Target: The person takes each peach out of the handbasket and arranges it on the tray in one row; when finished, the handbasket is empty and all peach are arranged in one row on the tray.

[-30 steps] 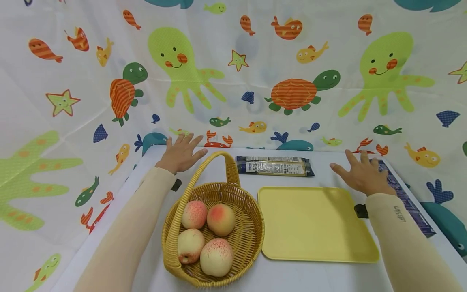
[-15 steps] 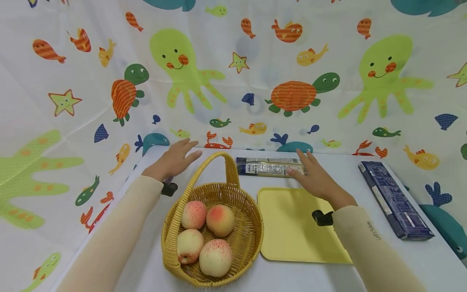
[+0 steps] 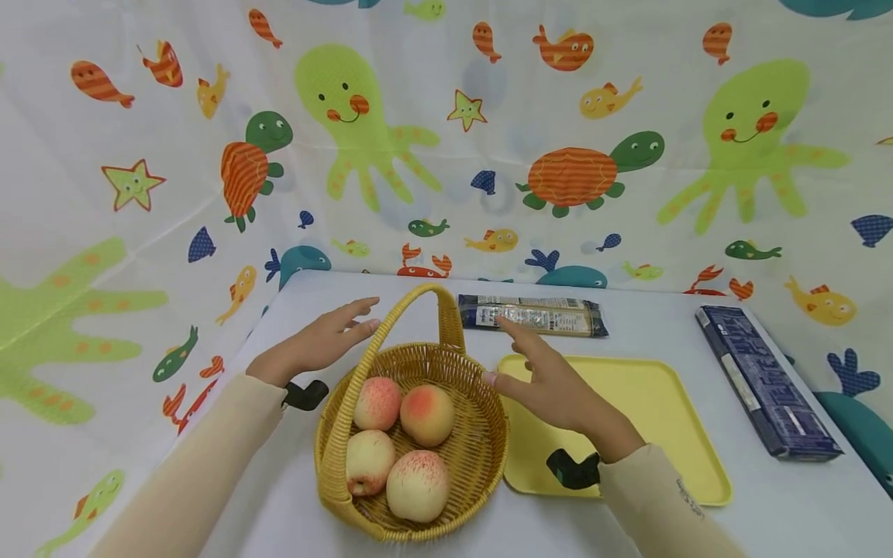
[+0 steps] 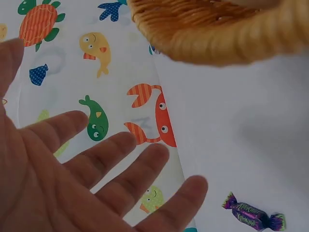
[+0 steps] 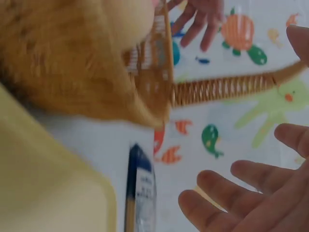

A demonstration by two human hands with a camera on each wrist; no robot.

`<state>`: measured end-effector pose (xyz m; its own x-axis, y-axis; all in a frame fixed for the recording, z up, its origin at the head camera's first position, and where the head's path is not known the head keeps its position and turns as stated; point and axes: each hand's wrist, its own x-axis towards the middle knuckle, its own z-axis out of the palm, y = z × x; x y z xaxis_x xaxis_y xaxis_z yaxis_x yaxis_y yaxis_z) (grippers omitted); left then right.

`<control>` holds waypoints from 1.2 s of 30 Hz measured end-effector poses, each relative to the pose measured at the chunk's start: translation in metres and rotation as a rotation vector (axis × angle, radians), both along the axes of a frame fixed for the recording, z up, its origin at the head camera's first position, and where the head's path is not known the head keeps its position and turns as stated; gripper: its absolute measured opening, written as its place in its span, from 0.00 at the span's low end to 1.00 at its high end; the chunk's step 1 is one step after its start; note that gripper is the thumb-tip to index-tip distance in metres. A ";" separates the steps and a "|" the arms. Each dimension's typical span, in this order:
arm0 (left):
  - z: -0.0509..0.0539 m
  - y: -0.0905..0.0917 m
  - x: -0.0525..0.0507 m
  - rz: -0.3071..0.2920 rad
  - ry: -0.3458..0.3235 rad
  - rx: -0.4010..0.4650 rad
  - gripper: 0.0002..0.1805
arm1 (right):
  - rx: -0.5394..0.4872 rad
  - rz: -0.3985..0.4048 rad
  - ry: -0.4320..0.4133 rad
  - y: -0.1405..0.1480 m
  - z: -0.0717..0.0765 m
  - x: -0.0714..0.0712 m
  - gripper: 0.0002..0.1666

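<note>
A yellow wicker basket (image 3: 488, 484) with a tall arched handle (image 3: 449, 322) stands on the table, holding several peaches (image 3: 427, 415). At the basket's left, my left hand (image 3: 314, 341) hovers beside the handle, its fingers extended and nothing in them. My right hand (image 3: 547, 384) is in the air over the left part of a yellow tray (image 3: 649, 418), its thumb near the basket's right rim. Loosely spread fingers show in both wrist views, apart from the basket. A purple wrapped candy (image 4: 252, 215) lies on the table in the left wrist view; the head view does not show it.
Behind the tray lies a dark, clear-windowed packet (image 3: 537, 316). A long blue-purple box (image 3: 767, 380) lies along the table's right side. A white curtain (image 3: 418, 70) printed with sea animals hangs at the back and left.
My right hand has come left from beside the purple box, over the tray, to near the basket. My left hand has drawn back slightly and turned its palm towards the basket.
</note>
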<state>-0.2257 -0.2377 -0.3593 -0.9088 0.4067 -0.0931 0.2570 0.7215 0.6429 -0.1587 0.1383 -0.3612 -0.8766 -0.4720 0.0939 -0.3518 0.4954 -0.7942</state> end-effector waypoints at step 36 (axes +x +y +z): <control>-0.030 -0.020 0.036 -0.051 -0.249 0.192 0.22 | 0.189 0.350 -0.139 -0.087 -0.028 0.050 0.22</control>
